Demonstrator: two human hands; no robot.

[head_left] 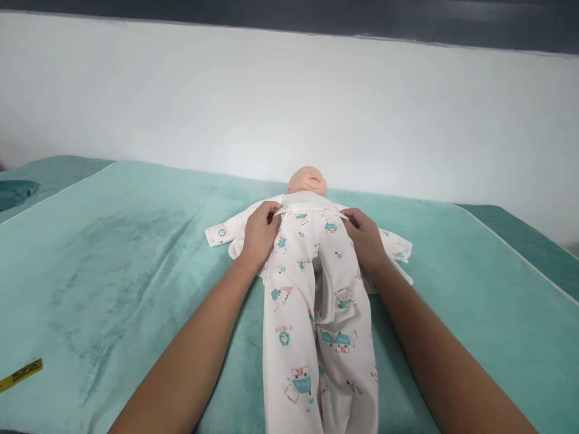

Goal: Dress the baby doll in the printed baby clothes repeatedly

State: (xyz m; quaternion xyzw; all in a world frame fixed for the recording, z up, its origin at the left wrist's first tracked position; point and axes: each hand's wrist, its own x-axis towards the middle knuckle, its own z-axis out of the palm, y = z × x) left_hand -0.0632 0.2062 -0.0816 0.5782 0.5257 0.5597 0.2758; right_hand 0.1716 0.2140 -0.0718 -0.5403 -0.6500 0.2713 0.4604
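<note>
A baby doll (307,179) lies on its back on a teal blanket (113,253), head away from me. It wears white printed trousers (312,313) and a white printed top (221,232) spread open at the sides. My left hand (260,232) is closed on the trousers' waistband at the doll's left side of the picture. My right hand (365,236) grips the same waistband on the other side. The band is stretched between both hands across the doll's chest.
The blanket covers a wide flat surface against a white wall (289,102). A yellow tape strip (20,375) lies at the near left edge. A darker teal fold (15,193) sits at the far left.
</note>
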